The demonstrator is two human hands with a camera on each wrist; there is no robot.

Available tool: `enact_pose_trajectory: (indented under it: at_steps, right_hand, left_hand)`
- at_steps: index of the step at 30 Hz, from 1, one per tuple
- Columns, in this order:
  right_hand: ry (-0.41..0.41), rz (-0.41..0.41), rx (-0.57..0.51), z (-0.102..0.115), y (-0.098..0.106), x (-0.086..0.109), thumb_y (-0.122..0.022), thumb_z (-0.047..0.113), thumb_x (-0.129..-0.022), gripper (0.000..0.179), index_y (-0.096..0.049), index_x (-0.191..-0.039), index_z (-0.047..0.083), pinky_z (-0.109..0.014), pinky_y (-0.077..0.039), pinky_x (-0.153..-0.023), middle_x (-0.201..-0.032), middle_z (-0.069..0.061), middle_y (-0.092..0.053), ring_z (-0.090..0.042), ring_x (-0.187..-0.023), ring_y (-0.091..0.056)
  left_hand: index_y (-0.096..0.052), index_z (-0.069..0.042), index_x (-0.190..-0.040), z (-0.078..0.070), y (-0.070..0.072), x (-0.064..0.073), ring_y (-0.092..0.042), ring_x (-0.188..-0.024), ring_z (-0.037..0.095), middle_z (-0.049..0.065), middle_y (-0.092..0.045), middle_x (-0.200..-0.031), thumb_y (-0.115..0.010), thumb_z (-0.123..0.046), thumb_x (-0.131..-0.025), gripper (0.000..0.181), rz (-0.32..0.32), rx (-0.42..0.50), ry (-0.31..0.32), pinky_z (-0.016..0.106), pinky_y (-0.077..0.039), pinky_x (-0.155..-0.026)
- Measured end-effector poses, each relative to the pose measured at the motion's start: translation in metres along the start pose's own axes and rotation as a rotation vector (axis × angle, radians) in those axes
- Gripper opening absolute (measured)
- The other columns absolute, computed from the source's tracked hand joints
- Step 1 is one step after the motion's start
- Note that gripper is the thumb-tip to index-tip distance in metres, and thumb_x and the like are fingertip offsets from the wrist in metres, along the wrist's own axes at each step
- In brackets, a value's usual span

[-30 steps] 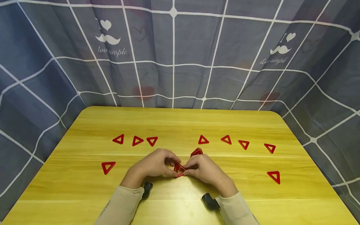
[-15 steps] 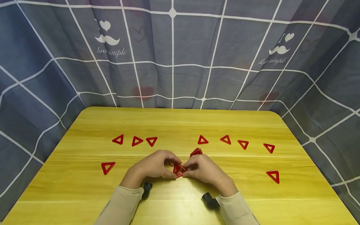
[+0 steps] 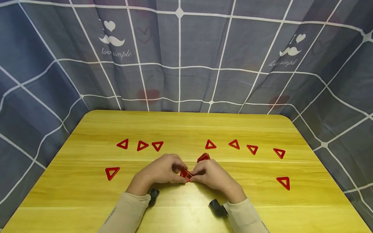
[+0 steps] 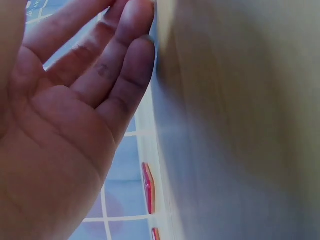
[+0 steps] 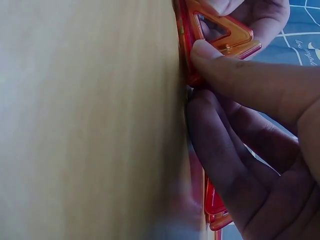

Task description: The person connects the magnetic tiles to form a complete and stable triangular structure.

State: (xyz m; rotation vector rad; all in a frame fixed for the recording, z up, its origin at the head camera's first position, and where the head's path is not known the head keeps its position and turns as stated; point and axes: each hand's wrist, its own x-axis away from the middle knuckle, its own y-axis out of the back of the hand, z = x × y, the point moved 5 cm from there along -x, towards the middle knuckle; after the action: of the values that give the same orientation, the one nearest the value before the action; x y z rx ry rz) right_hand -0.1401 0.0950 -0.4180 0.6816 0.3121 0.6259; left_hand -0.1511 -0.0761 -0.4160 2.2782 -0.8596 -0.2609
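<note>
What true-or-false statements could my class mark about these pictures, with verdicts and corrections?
1. The left hand pinches red, triangular, plastic-looking pieces. True.
2. The other hand holds nothing. False: the right hand pinches these pieces too.
3. A grey-blue fabric curtain with white lines hangs beyond the yellow wood-grain table. True.
4. The table is round. False: its far edge is straight.
5. A loose red triangle lies left of the left hand. True.

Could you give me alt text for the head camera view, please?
A person's left hand and right hand hold red triangular pieces together at a yellow wooden table. Nine single red triangles lie spread about; a grey, white-gridded curtain hangs behind.
</note>
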Motion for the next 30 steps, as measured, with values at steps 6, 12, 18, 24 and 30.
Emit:
enact_pose_trajectory:
  at_steps: [6,12,18,24,30]
  right_hand:
    - [0.011,-0.015,0.007,0.0001,-0.0002,-0.0005,-0.082,0.01,-0.084,0.006,-0.082,-0.086,0.017,-0.026,-0.051,-0.066,-0.08,0.012,-0.068,-0.003,-0.071,-0.059]
    - [-0.006,-0.02,0.031,0.0005,-0.0015,-0.0003,-0.083,0.01,-0.084,0.009,-0.08,-0.079,0.018,-0.025,-0.049,-0.064,-0.076,0.014,-0.066,-0.003,-0.069,-0.057]
    - [0.003,-0.019,0.035,0.0028,-0.0007,-0.0001,-0.083,0.011,-0.084,0.009,-0.081,-0.078,0.017,-0.025,-0.049,-0.064,-0.075,0.014,-0.066,-0.002,-0.068,-0.057]
    - [0.011,-0.014,0.019,0.0026,-0.0002,0.0003,-0.084,0.012,-0.083,0.006,-0.083,-0.088,0.015,-0.024,-0.051,-0.066,-0.08,0.013,-0.069,-0.002,-0.072,-0.06]
    - [-0.044,0.004,-0.001,0.0021,-0.0008,0.0001,-0.086,0.017,-0.082,0.011,-0.083,-0.092,0.016,-0.025,-0.051,-0.063,-0.08,0.015,-0.068,-0.003,-0.071,-0.06]
  left_hand:
    - [-0.081,-0.014,-0.099,0.0008,0.0026,0.0021,-0.059,-0.077,0.015,-0.004,-0.067,-0.089,-0.087,-0.021,-0.08,0.021,-0.003,0.031,-0.024,0.027,-0.051,-0.066]
    - [-0.081,-0.015,-0.097,0.0037,0.0036,0.0025,-0.06,-0.076,0.012,-0.005,-0.068,-0.087,-0.089,-0.024,-0.079,0.022,0.001,0.045,0.02,0.027,-0.052,-0.066]
    - [-0.078,-0.019,-0.094,0.0033,0.0043,0.0027,-0.06,-0.071,0.01,-0.01,-0.066,-0.078,-0.09,-0.029,-0.077,0.023,0.0,0.039,0.071,0.028,-0.05,-0.063]
    - [-0.077,-0.02,-0.094,0.0005,0.0049,0.0023,-0.059,-0.076,0.014,-0.01,-0.067,-0.083,-0.09,-0.032,-0.076,0.025,-0.009,-0.001,0.058,0.029,-0.05,-0.067]
    - [-0.077,-0.018,-0.098,0.0024,0.0052,0.0027,-0.059,-0.078,0.013,-0.008,-0.068,-0.087,-0.091,-0.03,-0.076,0.029,0.0,0.003,0.065,0.029,-0.051,-0.069]
